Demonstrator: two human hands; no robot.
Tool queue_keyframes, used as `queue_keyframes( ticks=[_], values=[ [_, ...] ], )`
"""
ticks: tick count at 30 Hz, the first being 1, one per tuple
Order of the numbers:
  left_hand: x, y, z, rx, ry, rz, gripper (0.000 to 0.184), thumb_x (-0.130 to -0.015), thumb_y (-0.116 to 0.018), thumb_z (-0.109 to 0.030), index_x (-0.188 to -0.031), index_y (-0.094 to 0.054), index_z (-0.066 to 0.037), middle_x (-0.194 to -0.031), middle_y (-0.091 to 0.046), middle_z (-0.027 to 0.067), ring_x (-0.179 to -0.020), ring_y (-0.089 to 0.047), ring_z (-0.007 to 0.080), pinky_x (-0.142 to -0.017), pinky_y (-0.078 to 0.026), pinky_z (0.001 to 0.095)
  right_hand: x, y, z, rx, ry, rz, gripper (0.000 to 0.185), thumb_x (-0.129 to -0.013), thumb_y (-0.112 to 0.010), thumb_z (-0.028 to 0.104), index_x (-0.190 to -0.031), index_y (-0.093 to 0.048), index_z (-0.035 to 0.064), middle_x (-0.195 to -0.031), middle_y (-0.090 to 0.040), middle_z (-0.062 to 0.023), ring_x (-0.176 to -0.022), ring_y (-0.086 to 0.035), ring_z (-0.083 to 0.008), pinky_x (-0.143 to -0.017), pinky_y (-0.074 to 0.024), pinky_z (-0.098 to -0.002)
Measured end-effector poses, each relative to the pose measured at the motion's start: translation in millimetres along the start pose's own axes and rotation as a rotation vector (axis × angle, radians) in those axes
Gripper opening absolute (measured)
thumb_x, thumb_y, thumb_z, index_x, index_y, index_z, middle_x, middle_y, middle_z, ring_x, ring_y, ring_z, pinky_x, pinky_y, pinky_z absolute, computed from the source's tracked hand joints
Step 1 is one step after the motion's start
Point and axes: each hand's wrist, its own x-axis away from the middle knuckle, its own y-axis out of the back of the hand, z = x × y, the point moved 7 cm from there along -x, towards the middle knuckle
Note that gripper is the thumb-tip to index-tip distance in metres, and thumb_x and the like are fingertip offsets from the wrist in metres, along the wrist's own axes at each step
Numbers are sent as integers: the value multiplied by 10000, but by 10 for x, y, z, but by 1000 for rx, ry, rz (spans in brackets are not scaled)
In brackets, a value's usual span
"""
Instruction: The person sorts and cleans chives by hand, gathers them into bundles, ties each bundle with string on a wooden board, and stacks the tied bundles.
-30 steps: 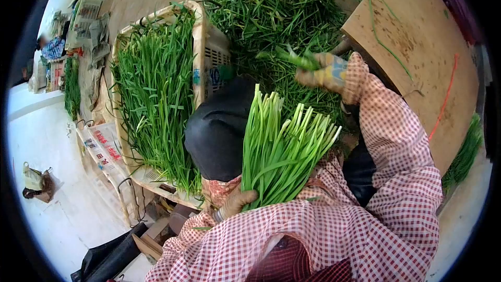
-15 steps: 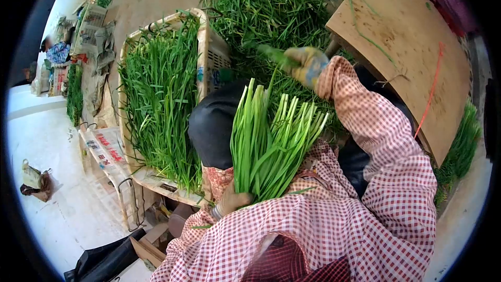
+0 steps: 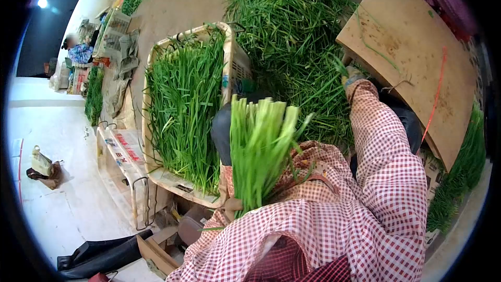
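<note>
My gloved left hand (image 3: 234, 206) is wrapped round the lower end of a bunch of green stalks (image 3: 261, 149), pale cut ends up and blurred by motion. Further out, my gloved right hand (image 3: 353, 75) is beside the wooden board, at the edge of a large heap of loose green leaves (image 3: 297, 36). Some green blades show at its fingers, which are closed and partly hidden by the checked sleeve. Left of the bunch stands a cream plastic crate (image 3: 228, 57) packed with long green leaves (image 3: 185, 109).
The wooden board (image 3: 412, 57) lies at the right, with a red string (image 3: 436, 94) on it. At the left are an empty-looking wire-handled crate (image 3: 122, 169), a bag (image 3: 44, 167) and black sheeting (image 3: 104, 253). A person (image 3: 81, 52) is in the far left background.
My right hand has moved away to the right, towards the board's edge. The bunch in my left hand is now more upright and gathered narrower. The view has shifted, showing more at the left.
</note>
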Motion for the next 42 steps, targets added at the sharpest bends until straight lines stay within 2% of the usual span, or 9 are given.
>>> queue_keyframes(
  ticks=[6,8,9,12,14,15,25,29,42],
  values=[
    [77,-59,-204,15,-106,-13,742,-782,-737,-100,-1413,-355,-23,-1353,-516,128,-1230,-505,244,-1026,-426,398,1057,311,279,387,41,17,684,-850,-656,366,-1408,-381,81,-1385,-456,-211,-1259,-462,-346,-1033,-412,-432],
    [61,-75,-222,10,-116,-11,743,-781,-738,-99,-1413,-355,-23,-1353,-516,128,-1230,-505,244,-1026,-426,398,1206,269,610,-185,329,-4,860,-823,-665,479,-1474,-268,80,-1456,-372,-236,-1341,-378,-367,-1104,-351,-455],
    [49,-79,-229,10,-117,-11,744,-781,-739,-99,-1414,-355,-23,-1353,-516,127,-1230,-505,243,-1026,-426,398,1713,635,918,-100,384,28,838,-836,-650,495,-1460,-286,70,-1424,-413,-229,-1314,-410,-373,-1081,-377,-463],
    [10,-102,-244,-2,-116,-6,746,-779,-740,-98,-1414,-354,-23,-1353,-516,127,-1230,-505,242,-1026,-426,397,2572,893,1452,-690,817,222,772,-830,-713,396,-1430,-315,117,-1336,-470,-196,-1060,-585,-299,-869,-503,-436],
    [18,-93,-229,-19,-105,-3,748,-778,-741,-97,-1414,-354,-23,-1352,-516,127,-1230,-505,241,-1026,-426,397,2848,575,1597,-1158,822,786,853,-811,-752,312,-1462,-229,136,-1418,-381,-220,-1237,-485,-339,-965,-474,-475],
    [12,-89,-229,-25,-102,-1,749,-778,-742,-96,-1414,-354,-23,-1352,-516,127,-1229,-505,241,-1026,-426,397,3110,581,1679,-1176,634,769,882,-811,-749,329,-1475,-201,139,-1441,-368,-216,-1293,-432,-331,-969,-480,-456],
    [-110,-205,-95,-72,-3,26,757,-773,-747,-93,-1415,-352,-23,-1352,-517,125,-1229,-505,237,-1026,-426,395,3145,-43,1777,-1403,992,905,671,-854,-728,264,-1390,-403,25,-1276,-570,-123,-1134,-563,-198,-982,-438,-323],
    [-254,-323,-57,-80,31,47,760,-771,-749,-91,-1415,-351,-23,-1352,-517,125,-1228,-505,235,-1026,-426,395,3107,188,1592,-263,872,383,645,-929,-584,352,-1466,-325,104,-1406,-447,-160,-1278,-458,-300,-1027,-406,-368],
    [-98,-237,97,-45,120,-9,771,-765,-756,-86,-1416,-349,-23,-1351,-517,123,-1228,-504,230,-1025,-426,393,1599,229,1131,-88,252,13,725,-899,-552,453,-1479,-289,106,-1509,-230,-188,-1365,-306,-358,-1070,-358,-461]
  ],
)
